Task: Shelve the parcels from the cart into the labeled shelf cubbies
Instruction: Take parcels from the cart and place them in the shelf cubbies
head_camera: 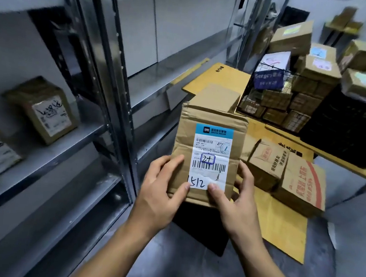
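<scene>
1. At centre of view, both thumbs point(184, 186) press on the lower edge of a white label point(211, 156), with the other fingers curled behind.
2. The left hand point(161, 190) and the right hand point(239, 197) grip a brown parcel point(210, 121) by its bottom corners, upright, label facing the camera.
3. At 9 o'clock from it stands a metal shelf point(70, 134) bearing two boxes point(44, 109).
4. At 2 o'clock, the wire cart point(270, 102) holds stacked cartons, just beside a black crate point(345, 134).
5. At 4 o'clock, flattened cardboard point(285, 226) lies on the floor.
</scene>
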The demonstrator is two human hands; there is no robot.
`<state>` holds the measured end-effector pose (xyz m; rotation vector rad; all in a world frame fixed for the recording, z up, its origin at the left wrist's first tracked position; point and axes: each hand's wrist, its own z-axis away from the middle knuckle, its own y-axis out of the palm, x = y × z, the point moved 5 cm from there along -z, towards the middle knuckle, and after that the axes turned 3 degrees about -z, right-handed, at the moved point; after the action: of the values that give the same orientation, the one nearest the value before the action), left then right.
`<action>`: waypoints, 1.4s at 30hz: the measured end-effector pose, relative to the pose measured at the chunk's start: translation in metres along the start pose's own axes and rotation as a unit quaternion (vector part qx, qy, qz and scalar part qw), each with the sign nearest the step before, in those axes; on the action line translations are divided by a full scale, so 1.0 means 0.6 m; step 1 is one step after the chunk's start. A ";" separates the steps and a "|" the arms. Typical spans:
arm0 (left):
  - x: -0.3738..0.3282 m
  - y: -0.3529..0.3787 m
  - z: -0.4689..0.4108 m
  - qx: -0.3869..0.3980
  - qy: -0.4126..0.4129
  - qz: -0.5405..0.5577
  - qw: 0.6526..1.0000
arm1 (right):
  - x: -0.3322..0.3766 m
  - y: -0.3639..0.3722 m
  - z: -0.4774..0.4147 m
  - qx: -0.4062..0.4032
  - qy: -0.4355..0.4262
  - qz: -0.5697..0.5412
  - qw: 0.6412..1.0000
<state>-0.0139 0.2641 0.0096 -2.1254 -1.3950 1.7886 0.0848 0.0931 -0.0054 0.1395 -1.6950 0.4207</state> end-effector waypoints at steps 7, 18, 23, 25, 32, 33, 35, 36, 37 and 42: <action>0.006 -0.098 0.100 -0.099 -0.042 -0.033 0.994 | 0.040 0.080 0.052 0.083 -0.039 -0.013 0.996; -0.048 -0.205 0.394 -0.195 -0.134 -0.104 0.966 | 0.066 0.141 0.243 0.243 -0.037 -0.091 0.965; -0.053 -0.280 0.558 -0.224 -0.219 -0.176 0.933 | 0.077 0.192 0.355 0.318 -0.023 -0.104 0.942; -0.049 -0.324 0.626 -0.223 -0.258 -0.228 0.912 | 0.087 0.222 0.407 0.348 -0.027 -0.109 0.931; -0.044 -0.497 0.888 -0.209 -0.390 -0.373 0.815 | 0.135 0.363 0.635 0.473 -0.034 -0.117 0.873; -0.044 -0.520 0.929 -0.204 -0.405 -0.391 0.801 | 0.145 0.385 0.677 0.491 -0.034 -0.122 0.862; -0.044 -0.566 1.013 -0.192 -0.437 -0.426 0.768 | 0.163 0.431 0.767 0.526 -0.031 -0.131 0.840; -0.045 -0.590 1.055 -0.185 -0.451 -0.441 0.753 | 0.169 0.453 0.812 0.540 -0.028 -0.136 0.830; -0.046 -0.613 1.097 -0.179 -0.462 -0.453 0.741 | 0.175 0.473 0.858 0.552 -0.022 -0.139 0.822; -0.053 -0.724 1.267 -0.159 -0.482 -0.498 0.703 | 0.210 0.562 1.057 0.594 -0.020 -0.151 0.790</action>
<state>-0.8791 0.1281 0.0115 0.0547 -2.4145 2.0920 -0.6365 0.1996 -0.0199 1.3257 -1.1721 1.1921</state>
